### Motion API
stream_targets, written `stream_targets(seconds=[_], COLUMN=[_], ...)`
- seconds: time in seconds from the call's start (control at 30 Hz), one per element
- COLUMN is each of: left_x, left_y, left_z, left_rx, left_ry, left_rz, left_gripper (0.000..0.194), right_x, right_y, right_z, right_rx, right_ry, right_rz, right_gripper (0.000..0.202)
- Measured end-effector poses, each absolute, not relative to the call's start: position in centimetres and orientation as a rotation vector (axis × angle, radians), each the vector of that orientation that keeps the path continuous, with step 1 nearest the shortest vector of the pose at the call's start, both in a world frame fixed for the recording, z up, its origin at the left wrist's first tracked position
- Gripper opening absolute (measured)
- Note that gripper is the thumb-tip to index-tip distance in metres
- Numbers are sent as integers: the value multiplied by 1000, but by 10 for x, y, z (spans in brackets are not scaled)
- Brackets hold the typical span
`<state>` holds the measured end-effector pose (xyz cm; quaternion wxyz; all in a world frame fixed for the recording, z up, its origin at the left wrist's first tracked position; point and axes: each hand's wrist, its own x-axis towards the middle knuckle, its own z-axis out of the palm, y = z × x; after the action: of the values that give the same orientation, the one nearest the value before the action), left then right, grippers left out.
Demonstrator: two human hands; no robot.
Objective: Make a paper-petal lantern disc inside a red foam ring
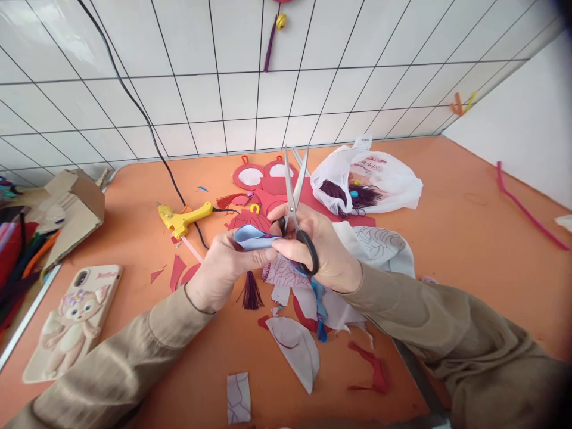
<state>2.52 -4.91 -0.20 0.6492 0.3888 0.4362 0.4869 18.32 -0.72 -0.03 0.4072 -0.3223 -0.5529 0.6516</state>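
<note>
Pinching blue fabric [252, 239] | L hand [223, 265] angled in, grip closed | R hand [331, 250]: grip rnd scissors [292, 204]

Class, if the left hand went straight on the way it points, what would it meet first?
Likely the right hand, which holds the scissors: its thumb lies just beyond the left hand, by the folded blue fabric. Depth is unclear in this one view, so it might pass slightly above or below.

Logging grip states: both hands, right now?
Left hand: closed on the folded blue fabric.
Right hand: holding the open-bladed scissors, fingertips also at the fabric's edge.
</note>
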Motion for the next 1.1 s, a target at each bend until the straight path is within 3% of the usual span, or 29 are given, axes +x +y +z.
stream_targets(seconds=[0.6, 0.8, 1.1], left_x=[24, 22, 17], left_y=[-48, -50, -50], left_z=[1, -8, -10], left_rx=[998, 1086, 1219], left_ry=[1009, 1041, 1065], left_rz=[1221, 1226, 1235], left_gripper=[15, 16, 15], right_x=[192, 191, 191], right_y=[-2, -10, -17], right_z=[10, 11, 18], right_rx=[-729, -718, -655], right_ry=[-1635, -1762, -1782], right_rz=[1515, 1226, 1076], right_gripper=[43, 35, 28])
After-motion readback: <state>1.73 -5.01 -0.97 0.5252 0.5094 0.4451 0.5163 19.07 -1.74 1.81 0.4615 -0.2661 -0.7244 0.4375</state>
